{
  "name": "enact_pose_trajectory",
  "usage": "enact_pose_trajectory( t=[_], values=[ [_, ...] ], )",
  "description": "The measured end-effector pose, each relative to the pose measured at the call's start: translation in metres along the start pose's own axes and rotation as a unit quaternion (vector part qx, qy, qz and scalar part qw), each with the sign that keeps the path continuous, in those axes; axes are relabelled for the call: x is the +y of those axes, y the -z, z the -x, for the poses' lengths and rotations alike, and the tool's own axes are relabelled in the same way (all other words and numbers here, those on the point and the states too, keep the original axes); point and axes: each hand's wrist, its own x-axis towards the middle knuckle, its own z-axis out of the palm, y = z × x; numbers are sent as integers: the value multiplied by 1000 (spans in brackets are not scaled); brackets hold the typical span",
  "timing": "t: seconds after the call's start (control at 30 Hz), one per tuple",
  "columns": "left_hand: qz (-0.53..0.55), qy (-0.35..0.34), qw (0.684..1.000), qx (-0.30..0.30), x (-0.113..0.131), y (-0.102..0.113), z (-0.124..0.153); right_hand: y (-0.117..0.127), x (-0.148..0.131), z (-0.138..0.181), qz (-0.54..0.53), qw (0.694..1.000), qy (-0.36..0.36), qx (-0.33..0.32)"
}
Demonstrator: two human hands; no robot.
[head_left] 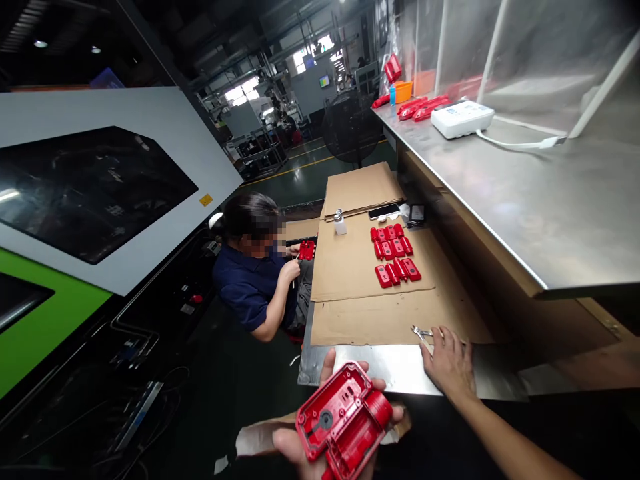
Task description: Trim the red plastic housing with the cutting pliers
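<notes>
**Inspector:** Report from the left.

**Operator:** Far left stands a machine (100, 193) with a white and green housing and a dark window. Just right of it a co-worker (253, 277) in a dark blue shirt sits at the counter's edge, holding a small red part (307, 250) in both hands.

**Inspector:** Your own hands?

**Operator:** My left hand (320, 433) is low in view, grip closed around a red plastic housing (345, 417), open side up, fingers wrapped under it and thumb at its upper edge. It is held off the counter, just in front of the bare metal strip (385, 367). My right hand (450, 363) lies palm down, grip open, fingers spread on that strip at the cardboard sheet (370, 313), fingertips touching a small metal tool (420, 331).

**Inspector:** Farther on?

**Operator:** Rows of red parts (395, 257) lie on the cardboard, with a small bottle (340, 223) and a phone (384, 211) beyond. To the right, a steel shelf (525, 193) carries a white box (463, 119) and more red pieces (423, 107).
</notes>
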Motion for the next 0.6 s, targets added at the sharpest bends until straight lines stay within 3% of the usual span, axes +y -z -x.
enact_pose_trajectory(
  t=[0.1, 0.17, 0.23, 0.33, 0.5, 0.6],
  values=[
    [-46, 68, 996, -28, -16, 28, -19, -1, -2, 0, -2, 1000, 5, 11],
    [-200, 137, 970, -33, -29, 49, -35, -2, -3, 0, -1, 1000, 6, 19],
    [-410, 185, 892, -34, -40, 69, -54, -2, -5, 0, 0, 1000, 5, 27],
    [-648, 193, 735, -52, -41, 89, -88, -3, -6, 0, 0, 999, 8, 37],
    [-816, 183, 528, -147, -14, 109, -177, -5, -8, 1, -9, 999, 6, 51],
    [-861, 171, 450, -166, -5, 120, -244, -9, -8, 1, -23, 998, 0, 62]
  ],
)
